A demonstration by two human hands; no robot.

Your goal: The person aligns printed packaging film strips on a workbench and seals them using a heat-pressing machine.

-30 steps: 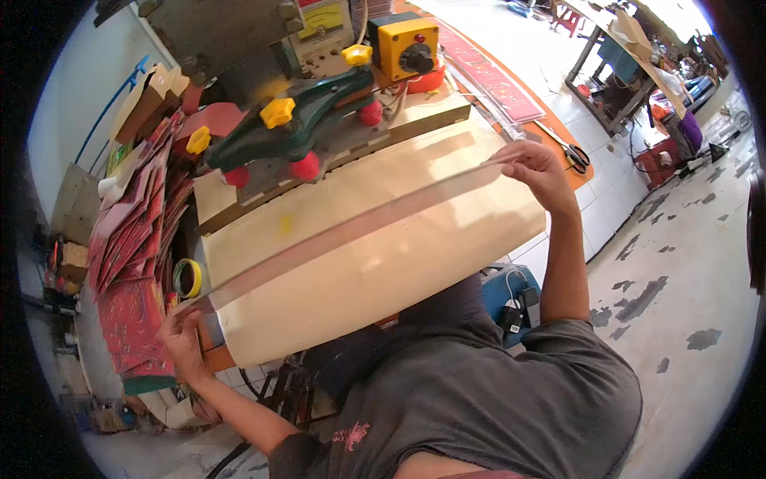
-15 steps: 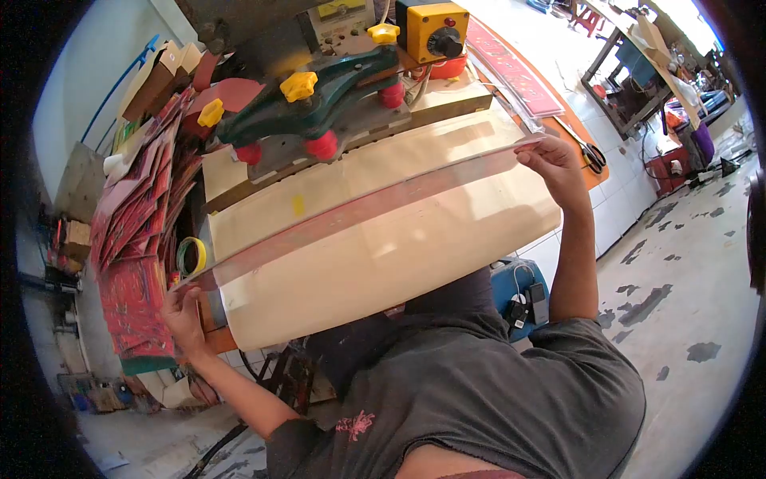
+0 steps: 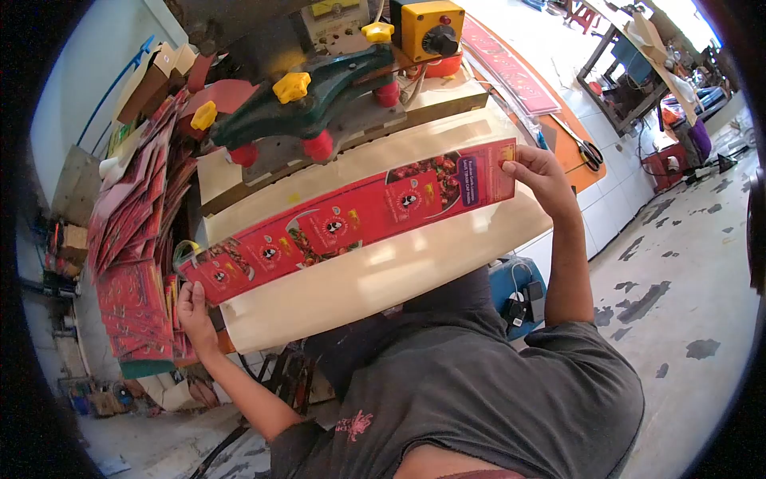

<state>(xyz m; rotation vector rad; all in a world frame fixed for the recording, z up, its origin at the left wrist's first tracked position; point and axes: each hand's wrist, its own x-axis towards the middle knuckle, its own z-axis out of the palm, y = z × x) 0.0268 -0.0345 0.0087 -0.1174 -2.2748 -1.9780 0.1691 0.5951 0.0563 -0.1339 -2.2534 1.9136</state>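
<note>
Stretched between my hands is a long red printed strip (image 3: pixel 363 211) with food pictures and round logos, its printed face turned up. My left hand (image 3: pixel 196 315) pinches its lower left end, and my right hand (image 3: pixel 541 177) pinches the right end between thumb and fingers. The strip slants upward to the right over a cream-coloured sheet (image 3: pixel 383 283) that curves down at the front edge. Just beyond stands a machine with a dark green clamp bar (image 3: pixel 319 96), yellow star knobs and red feet.
A tall pile of red printed pieces (image 3: pixel 132 239) leans at the left. Behind the strip's left end is a yellow tape roll (image 3: pixel 187 251). A yellow control box (image 3: pixel 432 30) sits at the back. Scissors (image 3: pixel 590 154) and red printed sheets (image 3: pixel 515 68) lie on the orange table at the right.
The strip was seen nearly edge-on and has turned, so its printed face now shows. Both hands keep hold of its ends; my left hand has shifted slightly right.
</note>
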